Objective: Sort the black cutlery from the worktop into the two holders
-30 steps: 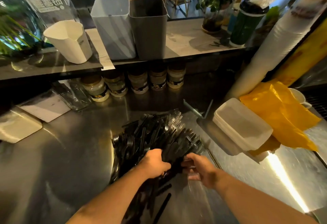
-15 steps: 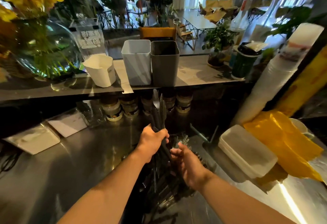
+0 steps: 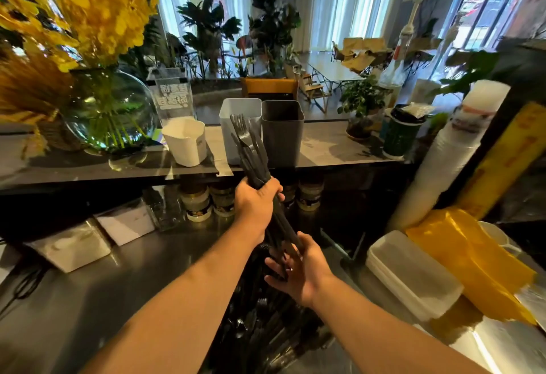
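Left hand around black cutlery bundle, right hand beneath

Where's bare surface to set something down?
Freest: the steel worktop at lower left, between the white flat packets and the loose black cutlery pile. Also the dark upper shelf between the dark grey square holder and the green lidded cup. Crowded: right side, white plastic lidded boxes and yellow plastic bag.
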{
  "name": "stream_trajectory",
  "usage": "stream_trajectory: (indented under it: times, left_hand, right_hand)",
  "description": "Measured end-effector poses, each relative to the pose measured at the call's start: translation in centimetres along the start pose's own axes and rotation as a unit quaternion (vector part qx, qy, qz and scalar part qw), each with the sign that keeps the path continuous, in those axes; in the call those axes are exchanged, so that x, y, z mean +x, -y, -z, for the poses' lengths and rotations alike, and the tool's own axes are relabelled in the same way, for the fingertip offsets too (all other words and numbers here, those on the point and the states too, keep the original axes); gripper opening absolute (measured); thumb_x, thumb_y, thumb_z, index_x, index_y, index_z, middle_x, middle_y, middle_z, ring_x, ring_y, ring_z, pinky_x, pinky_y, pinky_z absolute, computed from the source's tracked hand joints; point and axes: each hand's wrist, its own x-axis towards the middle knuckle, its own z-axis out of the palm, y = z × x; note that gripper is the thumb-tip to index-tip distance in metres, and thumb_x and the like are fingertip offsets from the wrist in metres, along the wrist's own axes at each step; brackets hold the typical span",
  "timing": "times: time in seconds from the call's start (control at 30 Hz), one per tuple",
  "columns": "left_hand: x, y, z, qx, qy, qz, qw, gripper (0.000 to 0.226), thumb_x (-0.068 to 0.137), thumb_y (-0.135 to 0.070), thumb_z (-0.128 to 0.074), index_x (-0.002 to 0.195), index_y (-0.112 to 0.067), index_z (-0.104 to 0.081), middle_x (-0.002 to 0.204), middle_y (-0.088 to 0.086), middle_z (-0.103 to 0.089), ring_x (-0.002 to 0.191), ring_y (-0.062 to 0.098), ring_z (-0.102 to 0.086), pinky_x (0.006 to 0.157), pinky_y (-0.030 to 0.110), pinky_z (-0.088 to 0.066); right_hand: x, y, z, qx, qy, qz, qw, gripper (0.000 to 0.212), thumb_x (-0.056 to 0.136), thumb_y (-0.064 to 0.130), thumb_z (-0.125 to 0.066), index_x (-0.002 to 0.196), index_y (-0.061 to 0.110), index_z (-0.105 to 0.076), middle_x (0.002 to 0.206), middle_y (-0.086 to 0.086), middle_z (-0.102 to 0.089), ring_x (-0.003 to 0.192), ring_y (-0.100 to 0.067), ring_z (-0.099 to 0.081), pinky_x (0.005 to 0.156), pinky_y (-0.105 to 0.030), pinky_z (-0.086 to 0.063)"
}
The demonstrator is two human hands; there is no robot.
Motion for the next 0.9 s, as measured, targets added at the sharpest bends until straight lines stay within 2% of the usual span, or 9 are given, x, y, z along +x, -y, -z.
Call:
stream_trajectory:
  times: [0.1, 0.23, 0.33, 0.4, 0.6, 0.7, 0.8, 0.9]
  left_hand:
    - [-0.7, -1.0, -0.3, -0.016, 0.010, -0.029, 0.999, 0.005, 0.094, -0.009, -0.068, 0.096, -0.011, -0.065, 0.073, 0.008, -0.070, 0.059, 0.014, -0.065, 0.053, 0.025, -0.054]
    - [-1.2, -1.3, -0.5, -0.032, 0.019, -0.043, 0.998, 0.015, 0.093, -0.004, -0.070, 0.105, -0.011, -0.064, 0.076, 0.010, -0.070, 0.059, 0.017, -0.066, 0.056, 0.026, -0.056]
    - [-2.1, -0.4, -0.4, -0.047, 0.038, -0.030, 0.998, 0.030, 0.092, -0.003, -0.071, 0.117, -0.015, -0.060, 0.078, 0.011, -0.071, 0.063, 0.022, -0.067, 0.061, 0.031, -0.059]
    - [-2.9, 0.0, -0.3, -0.046, 0.049, -0.015, 0.998, 0.025, 0.091, -0.003, -0.069, 0.111, -0.016, -0.062, 0.074, 0.008, -0.070, 0.064, 0.022, -0.067, 0.063, 0.034, -0.060]
    - [-3.1, 0.3, 0.3, -0.004, 0.061, -0.003, 0.998, 0.010, 0.091, -0.008, -0.071, 0.100, -0.011, -0.068, 0.072, 0.006, -0.070, 0.067, 0.016, -0.068, 0.061, 0.025, -0.059]
    - [-2.2, 0.0, 1.2, 0.007, 0.062, 0.001, 0.998, 0.012, 0.090, -0.018, -0.078, 0.098, -0.014, -0.070, 0.073, 0.004, -0.071, 0.068, 0.019, -0.069, 0.068, 0.034, -0.059]
    - [-1.2, -0.6, 2.4, 0.021, 0.088, 0.019, 0.996, 0.021, 0.088, -0.022, -0.080, 0.100, -0.009, -0.071, 0.075, 0.009, -0.071, 0.067, 0.023, -0.069, 0.069, 0.038, -0.058]
    - [-1.0, -1.3, 3.3, 0.039, 0.136, 0.017, 0.990, 0.023, 0.088, -0.022, -0.080, 0.109, -0.015, -0.074, 0.089, 0.008, -0.078, 0.083, 0.025, -0.075, 0.078, 0.042, -0.060]
  right_hand:
    - [-0.8, 0.2, -1.4, 0.040, -0.008, 0.013, 0.999, 0.048, 0.103, 0.050, -0.050, 0.114, 0.008, -0.073, 0.107, -0.017, -0.075, 0.101, -0.035, -0.073, 0.097, -0.053, -0.056]
    - [-1.7, 0.7, -3.0, 0.078, -0.004, 0.033, 0.996, 0.043, 0.106, 0.037, -0.047, 0.105, 0.003, -0.073, 0.090, -0.018, -0.076, 0.084, -0.033, -0.074, 0.099, -0.047, -0.056]
    - [-2.3, 1.5, -4.4, 0.084, 0.012, 0.045, 0.995, 0.037, 0.106, 0.032, -0.046, 0.111, 0.008, -0.073, 0.085, -0.014, -0.077, 0.076, -0.029, -0.074, 0.075, -0.039, -0.061]
    - [-2.6, 1.8, -5.2, 0.067, 0.021, 0.050, 0.996, 0.038, 0.106, 0.036, -0.046, 0.117, 0.014, -0.075, 0.090, -0.012, -0.078, 0.081, -0.027, -0.075, 0.068, -0.036, -0.059]
    - [-3.8, 1.9, -5.6, 0.012, 0.056, 0.056, 0.997, 0.050, 0.108, 0.053, -0.039, 0.126, 0.023, -0.074, 0.118, -0.013, -0.078, 0.111, -0.030, -0.072, 0.082, -0.041, -0.058]
    - [-3.9, 2.4, -5.9, -0.071, 0.043, 0.075, 0.994, 0.053, 0.107, 0.060, -0.036, 0.125, 0.029, -0.074, 0.122, -0.009, -0.077, 0.118, -0.030, -0.069, 0.086, -0.044, -0.055]
    - [-3.7, 4.3, -6.2, -0.091, -0.002, 0.156, 0.984, 0.045, 0.108, 0.050, -0.044, 0.123, 0.018, -0.072, 0.114, -0.007, -0.079, 0.105, -0.028, -0.072, 0.093, -0.048, -0.057]
    - [-4.6, 7.0, -7.4, -0.119, 0.022, 0.270, 0.955, 0.031, 0.105, 0.039, -0.059, 0.114, 0.011, -0.068, 0.095, -0.008, -0.074, 0.079, -0.024, -0.070, 0.072, -0.043, -0.060]
